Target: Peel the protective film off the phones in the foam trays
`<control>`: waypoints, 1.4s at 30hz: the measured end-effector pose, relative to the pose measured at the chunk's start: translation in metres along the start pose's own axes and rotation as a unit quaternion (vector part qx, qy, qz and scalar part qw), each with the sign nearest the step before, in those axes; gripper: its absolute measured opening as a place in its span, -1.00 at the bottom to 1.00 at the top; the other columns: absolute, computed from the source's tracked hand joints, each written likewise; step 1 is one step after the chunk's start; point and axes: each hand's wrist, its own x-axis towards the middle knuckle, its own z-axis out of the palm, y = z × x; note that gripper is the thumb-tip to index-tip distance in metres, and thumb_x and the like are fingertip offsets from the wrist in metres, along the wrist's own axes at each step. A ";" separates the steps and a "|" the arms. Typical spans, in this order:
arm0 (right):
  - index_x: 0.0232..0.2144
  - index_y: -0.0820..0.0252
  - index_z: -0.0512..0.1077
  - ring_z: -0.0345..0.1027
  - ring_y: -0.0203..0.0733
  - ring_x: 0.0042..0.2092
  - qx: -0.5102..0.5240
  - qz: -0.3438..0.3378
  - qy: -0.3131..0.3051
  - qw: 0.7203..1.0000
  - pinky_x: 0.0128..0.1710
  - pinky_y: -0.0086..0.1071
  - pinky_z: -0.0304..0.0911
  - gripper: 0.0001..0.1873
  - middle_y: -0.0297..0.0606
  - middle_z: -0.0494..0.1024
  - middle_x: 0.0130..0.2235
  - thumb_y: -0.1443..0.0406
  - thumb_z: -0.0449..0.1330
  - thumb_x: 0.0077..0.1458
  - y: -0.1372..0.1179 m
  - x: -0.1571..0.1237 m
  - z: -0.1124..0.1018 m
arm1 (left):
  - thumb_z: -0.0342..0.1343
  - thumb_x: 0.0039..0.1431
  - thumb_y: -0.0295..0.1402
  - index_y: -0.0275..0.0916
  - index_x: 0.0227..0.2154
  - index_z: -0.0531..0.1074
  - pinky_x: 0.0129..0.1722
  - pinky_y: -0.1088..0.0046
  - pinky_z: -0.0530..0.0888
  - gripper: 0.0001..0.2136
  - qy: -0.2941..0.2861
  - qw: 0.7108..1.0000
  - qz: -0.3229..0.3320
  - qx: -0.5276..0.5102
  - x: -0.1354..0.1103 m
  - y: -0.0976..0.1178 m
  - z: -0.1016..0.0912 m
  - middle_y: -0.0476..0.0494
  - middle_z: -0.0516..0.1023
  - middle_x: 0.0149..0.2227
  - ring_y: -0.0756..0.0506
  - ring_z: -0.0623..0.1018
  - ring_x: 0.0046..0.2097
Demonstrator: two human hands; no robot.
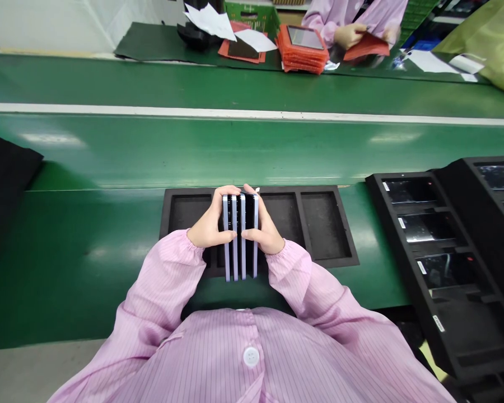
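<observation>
Between my two hands stands a row of several smartphones [235, 260], on edge side by side with their silver-lilac frames facing me. My left hand [210, 226] is closed around the left side of the row, thumb across the near edges. From the right, my right hand [269, 232] grips the outermost phone the same way, its thumb pointing inward. The phones are held over a black foam tray [299, 224] with rectangular compartments. My hands and the phones hide the tray's middle part.
At right, a black tray [409, 246] holds dark-screened phones, with another black tray [457, 173] beside it. A black object [8, 184] lies at left. Across the green conveyor [193, 148], a co-worker's hands [350, 35] hold a red pouch near a red stack [300, 53].
</observation>
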 end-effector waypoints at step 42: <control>0.16 0.02 0.17 0.24 -0.02 0.22 -0.061 -0.050 0.069 0.995 0.30 -0.10 0.12 -0.31 -0.20 0.32 0.21 -0.01 0.26 0.06 0.001 0.003 0.005 | 0.19 0.16 -0.08 -0.05 0.07 0.36 0.25 -0.04 0.23 -0.56 0.052 0.991 -0.048 -0.114 0.004 -0.002 0.007 -0.19 0.31 0.14 -0.37 0.28 0.23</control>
